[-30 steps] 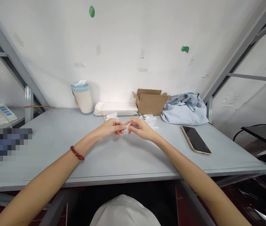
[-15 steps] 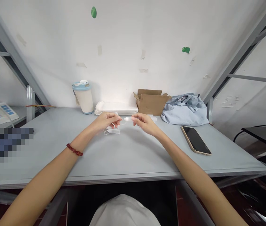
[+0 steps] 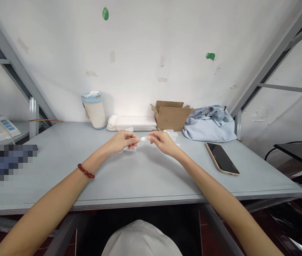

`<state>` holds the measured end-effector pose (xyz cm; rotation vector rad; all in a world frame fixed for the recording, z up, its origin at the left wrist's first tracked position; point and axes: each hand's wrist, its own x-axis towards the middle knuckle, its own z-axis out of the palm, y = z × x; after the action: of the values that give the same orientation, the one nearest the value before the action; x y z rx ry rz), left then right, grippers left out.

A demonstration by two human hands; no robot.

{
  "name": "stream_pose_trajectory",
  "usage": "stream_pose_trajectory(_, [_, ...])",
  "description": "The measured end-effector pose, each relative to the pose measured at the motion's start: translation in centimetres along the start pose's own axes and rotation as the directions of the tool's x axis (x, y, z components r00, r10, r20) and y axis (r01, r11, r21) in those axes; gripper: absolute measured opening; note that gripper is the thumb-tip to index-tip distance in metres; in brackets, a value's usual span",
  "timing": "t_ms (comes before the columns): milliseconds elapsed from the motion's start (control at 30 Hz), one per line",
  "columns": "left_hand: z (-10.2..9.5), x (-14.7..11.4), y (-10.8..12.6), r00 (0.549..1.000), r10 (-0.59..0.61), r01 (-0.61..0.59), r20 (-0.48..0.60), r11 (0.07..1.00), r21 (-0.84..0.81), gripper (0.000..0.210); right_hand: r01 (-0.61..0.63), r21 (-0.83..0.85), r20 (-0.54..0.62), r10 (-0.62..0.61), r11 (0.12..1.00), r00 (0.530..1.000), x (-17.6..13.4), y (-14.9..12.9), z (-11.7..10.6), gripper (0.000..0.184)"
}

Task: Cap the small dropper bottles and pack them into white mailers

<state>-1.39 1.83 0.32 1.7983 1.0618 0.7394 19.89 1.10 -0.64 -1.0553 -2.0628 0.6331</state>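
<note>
Just above the table, a small white tube-like piece (image 3: 143, 139) with a narrow end spans the gap between my hands. My right hand (image 3: 164, 142) pinches its right end between thumb and fingers. Closed in a pinch, my left hand (image 3: 124, 140) is at the narrow end, where a thin pale cord seems to be held; the fingers hide most of it. Partly under my left hand lies another white piece with a cord loop (image 3: 131, 149). More clear and white pieces (image 3: 170, 133) rest behind my right hand.
At the back stand a cup with a blue lid (image 3: 94, 110), a white stack (image 3: 134, 123), an open cardboard box (image 3: 173, 118) and a light blue cloth (image 3: 209, 126). A phone (image 3: 222, 158) lies on the right of the grey table (image 3: 151, 181).
The white piece and the right fingers have shifted slightly down and left. My left hand has turned a little and covers more of the piece lying beneath it.
</note>
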Motion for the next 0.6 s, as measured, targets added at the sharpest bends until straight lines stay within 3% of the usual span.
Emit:
stream_pose_trajectory(233, [0.73,-0.21,0.22,0.998,-0.019,0.017,0.063,0.999,0.028,0.025,0.004,-0.037,0.017,-0.004,0.999,1.0,-0.04,0.27,0.08,0.019])
stream_pose_trajectory(600, [-0.19,-0.04,-0.21,0.994,-0.024,0.026,0.11,1.0,-0.015,0.027,0.004,-0.016,0.031,-0.004,1.0,1.0,0.05,-0.02,0.03,0.021])
